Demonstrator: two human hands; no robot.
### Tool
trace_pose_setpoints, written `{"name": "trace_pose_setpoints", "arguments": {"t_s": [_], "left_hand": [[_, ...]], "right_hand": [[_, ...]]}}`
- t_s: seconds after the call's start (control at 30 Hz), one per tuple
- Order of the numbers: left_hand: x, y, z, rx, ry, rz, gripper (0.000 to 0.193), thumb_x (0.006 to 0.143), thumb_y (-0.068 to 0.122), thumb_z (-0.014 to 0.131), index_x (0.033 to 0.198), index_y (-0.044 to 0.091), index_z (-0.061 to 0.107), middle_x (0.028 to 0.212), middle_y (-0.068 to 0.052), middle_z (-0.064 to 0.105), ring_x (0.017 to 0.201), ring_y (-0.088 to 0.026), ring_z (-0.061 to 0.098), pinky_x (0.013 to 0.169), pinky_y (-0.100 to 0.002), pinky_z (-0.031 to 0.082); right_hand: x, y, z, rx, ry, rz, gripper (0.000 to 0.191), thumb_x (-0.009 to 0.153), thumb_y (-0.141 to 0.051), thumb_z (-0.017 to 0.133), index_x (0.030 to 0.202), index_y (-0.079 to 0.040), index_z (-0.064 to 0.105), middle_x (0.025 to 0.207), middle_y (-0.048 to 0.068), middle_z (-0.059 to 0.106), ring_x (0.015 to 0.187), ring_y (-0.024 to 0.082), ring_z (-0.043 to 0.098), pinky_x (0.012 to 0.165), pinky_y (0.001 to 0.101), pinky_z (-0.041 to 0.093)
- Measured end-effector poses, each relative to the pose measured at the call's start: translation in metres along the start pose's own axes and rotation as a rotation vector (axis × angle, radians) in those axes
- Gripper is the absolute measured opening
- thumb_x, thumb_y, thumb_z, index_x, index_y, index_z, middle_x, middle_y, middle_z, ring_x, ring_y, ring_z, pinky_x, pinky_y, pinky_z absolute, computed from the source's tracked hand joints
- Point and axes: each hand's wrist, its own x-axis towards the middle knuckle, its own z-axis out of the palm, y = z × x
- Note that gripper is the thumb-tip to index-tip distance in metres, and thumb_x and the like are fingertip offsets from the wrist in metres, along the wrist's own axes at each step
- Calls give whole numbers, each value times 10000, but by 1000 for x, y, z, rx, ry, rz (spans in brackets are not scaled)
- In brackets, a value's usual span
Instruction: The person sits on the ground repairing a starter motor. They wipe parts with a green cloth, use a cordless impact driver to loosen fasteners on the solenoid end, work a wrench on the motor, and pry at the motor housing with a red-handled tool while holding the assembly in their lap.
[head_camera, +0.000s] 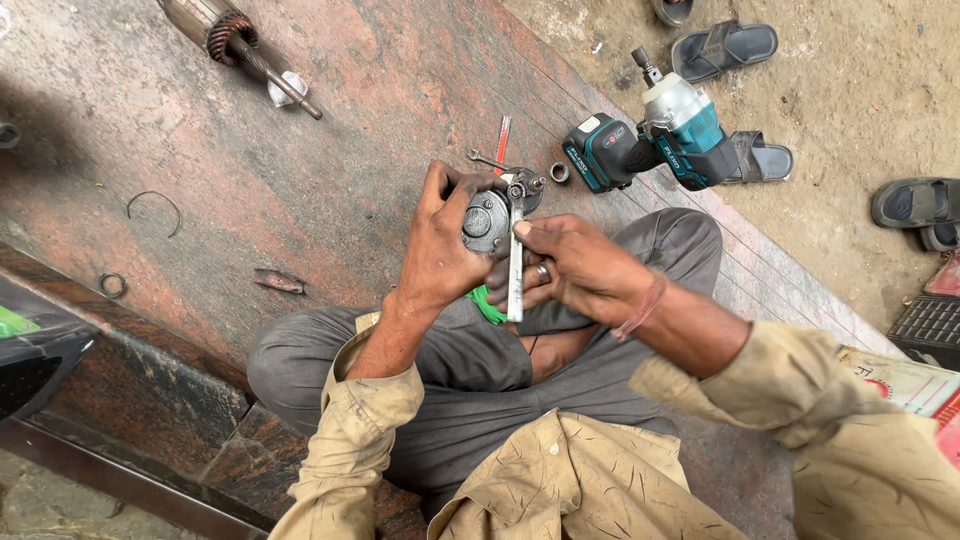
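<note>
The person sits cross-legged on a worn reddish stone slab, in grey trousers and a stained tan shirt, with the work held over the lap.

The left hand (440, 245) is closed around a round grey metal housing (487, 222), fingers wrapped behind it and thumb over the top edge, so that its flat face points upward. The right hand (575, 268) is closed on a flat silver tool (516, 270), pinched between thumb and fingers; the tool stands nearly upright against the right side of the housing, its upper end at the small fittings on the housing rim. A ring shows on one right finger. A green item (487, 303) lies under the hands; what it is cannot be determined.

Judged from the layout, the unit is stripped down and the housing is in hand for fitting work; the remaining parts lie unassembled.

Just beyond the hands, a small spanner (487, 160), a red pen-like stick (502, 132) and a metal socket (559, 172) lie on the slab. Beside them to the right rests a teal cordless impact wrench (650, 140) at the slab edge.

Further left, a wire clip (155, 208), a small ring (112, 285) and a dark metal piece (278, 281) lie apart. At the far edge lies a motor armature (235, 42) with copper windings.

Beyond the slab, bare sandy ground holds several sandals (725, 45).
</note>
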Motion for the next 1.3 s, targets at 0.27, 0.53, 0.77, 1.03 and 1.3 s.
{"name": "trace_pose_setpoints", "arguments": {"t_s": [0.27,0.53,0.77,1.03,1.3], "left_hand": [[0,5,-6,1,-7,4,710,660,129,882,1315,80,611,1087,-138,509,973,-310,604,875,-415,546],[1,6,-5,20,-17,13,708,668,86,843,1341,130,626,1070,-123,496,932,-287,591,856,-405,548],[2,5,-5,18,-32,20,668,676,97,848,1317,134,667,1059,-103,490,911,-261,594,845,-391,556],[2,6,-3,40,-9,-1,648,670,119,860,1290,123,669,1040,-123,493,892,-280,600,806,-407,553],[0,4,-6,15,-22,44,656,712,211,945,1289,126,645,1093,-111,522,961,-284,615,846,-405,563]], "right_hand": [[-36,-9,-11,-299,137,-378,272,1068,-243,516,1084,-21,672,803,40,668,675,133,622,597,295,522],[0,-45,-65,-1104,239,-377,335,989,-376,634,975,-86,802,656,14,600,617,105,530,551,306,419],[10,-91,-56,-1578,361,-557,415,862,-478,780,962,-78,829,770,92,768,679,175,682,647,357,528],[-5,-41,-27,-492,64,103,414,1019,-373,580,948,14,708,711,123,706,569,210,696,529,356,598],[-22,1,9,-127,130,-162,236,1024,-274,507,1045,-77,636,788,105,707,622,210,710,514,334,562]]}}
